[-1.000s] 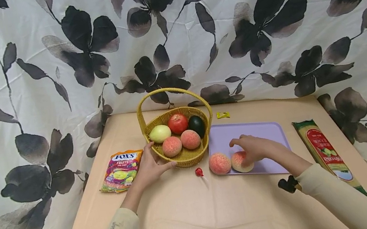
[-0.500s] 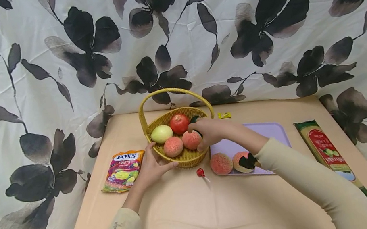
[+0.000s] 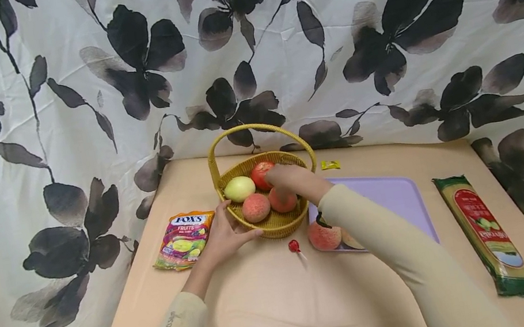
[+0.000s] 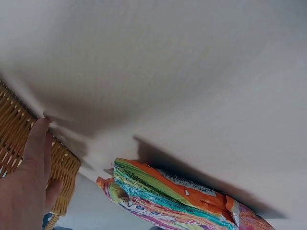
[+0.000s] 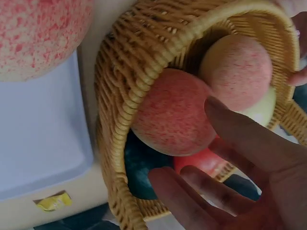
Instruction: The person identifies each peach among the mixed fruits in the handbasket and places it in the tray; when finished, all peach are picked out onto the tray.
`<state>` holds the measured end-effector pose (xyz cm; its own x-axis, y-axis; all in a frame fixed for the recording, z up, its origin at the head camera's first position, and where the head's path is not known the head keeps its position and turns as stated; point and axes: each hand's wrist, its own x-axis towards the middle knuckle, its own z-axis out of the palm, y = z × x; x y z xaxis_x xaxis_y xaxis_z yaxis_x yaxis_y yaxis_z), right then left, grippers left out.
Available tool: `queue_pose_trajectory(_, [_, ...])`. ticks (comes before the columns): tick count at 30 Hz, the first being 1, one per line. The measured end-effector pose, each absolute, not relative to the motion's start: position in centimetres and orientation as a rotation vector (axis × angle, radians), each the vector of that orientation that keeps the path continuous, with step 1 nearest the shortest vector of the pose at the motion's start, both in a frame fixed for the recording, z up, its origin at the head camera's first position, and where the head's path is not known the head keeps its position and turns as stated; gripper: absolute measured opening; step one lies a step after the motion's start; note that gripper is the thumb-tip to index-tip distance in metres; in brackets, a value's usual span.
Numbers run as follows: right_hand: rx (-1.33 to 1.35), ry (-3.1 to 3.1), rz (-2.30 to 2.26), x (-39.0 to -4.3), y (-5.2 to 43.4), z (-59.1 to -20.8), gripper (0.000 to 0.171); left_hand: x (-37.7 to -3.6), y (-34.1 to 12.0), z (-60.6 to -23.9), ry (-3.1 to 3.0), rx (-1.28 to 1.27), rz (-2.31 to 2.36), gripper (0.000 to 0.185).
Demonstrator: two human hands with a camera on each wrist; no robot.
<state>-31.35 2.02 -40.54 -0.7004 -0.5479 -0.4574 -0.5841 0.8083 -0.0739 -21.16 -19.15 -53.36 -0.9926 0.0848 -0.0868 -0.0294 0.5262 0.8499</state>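
The yellow basket (image 3: 279,226) stood ahead, my left hand (image 3: 224,235) laid straight-fingered against its side; had that steadying lapsed, a bump might have tipped it. My right hand (image 5: 249,177), fingers parted, gripping nothing, reached over a peach (image 5: 172,115) inside, which a clumsy nudge could have rolled toward the red lollipop (image 3: 294,246).

Fox's candy bag (image 3: 184,241) left; green-ended packet (image 3: 491,237) right; red lollipop (image 3: 294,246) between; yellow sweet (image 3: 330,165) farther back; floral backdrop (image 3: 296,58).
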Motion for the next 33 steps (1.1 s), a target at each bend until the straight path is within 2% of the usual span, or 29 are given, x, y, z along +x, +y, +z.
queue_pose_trajectory(3, [-0.82, 2.541, 0.123, -31.4, 2.1, -41.1, 0.017, -21.1, -18.9, -53.2, 2.639, 0.051, 1.473, 0.122])
queue_pose_trajectory(8, [-0.788, 2.556, 0.086, -31.3, 2.2, -42.2, 0.037, -20.9, -18.7, -52.9, 2.647, 0.057, 1.464, 0.121])
queue_pose_trajectory(14, [-0.827, 2.587, 0.061, -31.4, 2.4, -43.3, 0.027, -21.0, -18.6, -53.0, 2.654, 0.071, 1.461, 0.122])
queue_pose_trajectory(17, [-0.846, 2.57, 0.04, -31.6, 2.5, -43.3, 0.03, -21.1, -18.6, -53.2, 2.642, 0.068, 1.471, 0.124])
queue_pose_trajectory(27, [-0.986, 2.572, -0.086, -31.1, 3.5, -39.8, 0.055, -21.1, -18.8, -53.2, 2.644, 0.066, 1.462, 0.126])
queue_pose_trajectory(33, [-1.077, 2.576, -0.127, -28.7, 5.0, -36.8, 0.049, -21.1, -19.1, -53.2, 2.645, 0.059, 1.447, 0.126])
